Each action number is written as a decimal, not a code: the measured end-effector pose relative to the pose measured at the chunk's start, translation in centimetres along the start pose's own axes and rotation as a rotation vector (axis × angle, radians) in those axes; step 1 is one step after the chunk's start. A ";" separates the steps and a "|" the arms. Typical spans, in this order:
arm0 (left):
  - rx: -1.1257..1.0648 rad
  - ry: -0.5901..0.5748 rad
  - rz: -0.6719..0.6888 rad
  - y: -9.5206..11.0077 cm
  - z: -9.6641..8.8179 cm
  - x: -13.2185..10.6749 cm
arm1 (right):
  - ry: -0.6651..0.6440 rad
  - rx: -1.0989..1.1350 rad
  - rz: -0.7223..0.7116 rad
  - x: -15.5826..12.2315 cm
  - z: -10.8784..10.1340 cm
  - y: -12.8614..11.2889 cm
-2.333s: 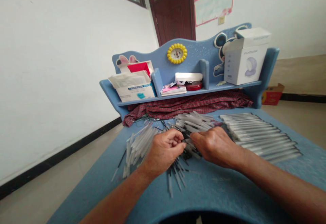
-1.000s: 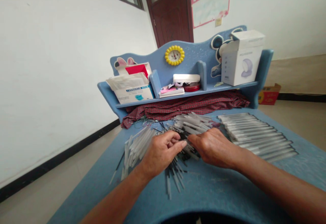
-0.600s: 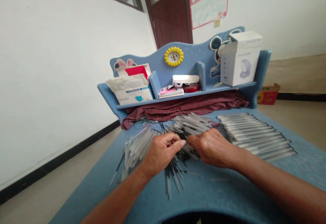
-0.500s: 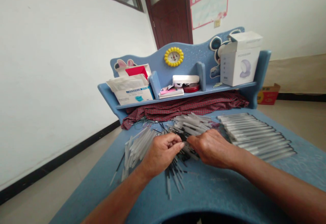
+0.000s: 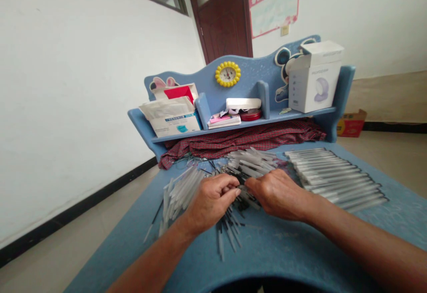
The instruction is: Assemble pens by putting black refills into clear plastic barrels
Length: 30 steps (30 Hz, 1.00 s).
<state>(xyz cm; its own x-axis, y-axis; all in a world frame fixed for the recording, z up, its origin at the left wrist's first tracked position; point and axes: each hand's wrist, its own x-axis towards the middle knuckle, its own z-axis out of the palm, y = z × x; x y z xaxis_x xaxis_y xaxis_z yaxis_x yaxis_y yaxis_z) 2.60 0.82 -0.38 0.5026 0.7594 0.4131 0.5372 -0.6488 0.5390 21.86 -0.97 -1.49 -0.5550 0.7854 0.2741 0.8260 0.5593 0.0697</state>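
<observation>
My left hand (image 5: 212,200) is closed over the middle of the desk, thumb and fingers pinched together. My right hand (image 5: 279,195) faces it a short way to the right, also pinched closed. Whatever the fingertips hold is too small and hidden to make out. Translucent pen barrels (image 5: 183,191) lie in a heap left of my left hand. More translucent tubes (image 5: 250,162) are piled just beyond both hands. Thin refills with dark ends (image 5: 228,231) fan out below the hands. A row of pens with dark tips (image 5: 336,177) lies side by side at the right.
The blue desk (image 5: 287,248) has a raised shelf (image 5: 200,134) at its back. It carries a face-mask box (image 5: 173,122), a white carton (image 5: 315,82), and a notepad with a red tin (image 5: 251,115). A folded plaid cloth (image 5: 233,139) lies under the shelf.
The fingers of my left hand have shifted slightly near the tips. Both hands otherwise keep their places, and the piles look the same.
</observation>
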 end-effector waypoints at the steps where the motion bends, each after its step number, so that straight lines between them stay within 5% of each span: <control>1: -0.019 0.012 -0.005 0.0 0.0 0.0 | 0.003 -0.003 0.002 0.0 0.0 0.0; 19: 0.012 -0.015 -0.025 0.1 0.1 0.2 | 0.029 -0.018 0.005 0.0 0.3 0.1; 30: 0.047 0.006 0.145 -0.4 0.0 0.1 | 0.015 -0.012 -0.019 -0.1 0.4 0.3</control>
<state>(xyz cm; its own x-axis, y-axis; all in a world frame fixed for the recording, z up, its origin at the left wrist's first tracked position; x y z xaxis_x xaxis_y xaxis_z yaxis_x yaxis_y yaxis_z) 2.41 1.17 -0.53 0.5734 0.6576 0.4886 0.4903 -0.7533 0.4384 22.06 -0.78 -1.85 -0.5693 0.7706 0.2865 0.8164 0.5709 0.0867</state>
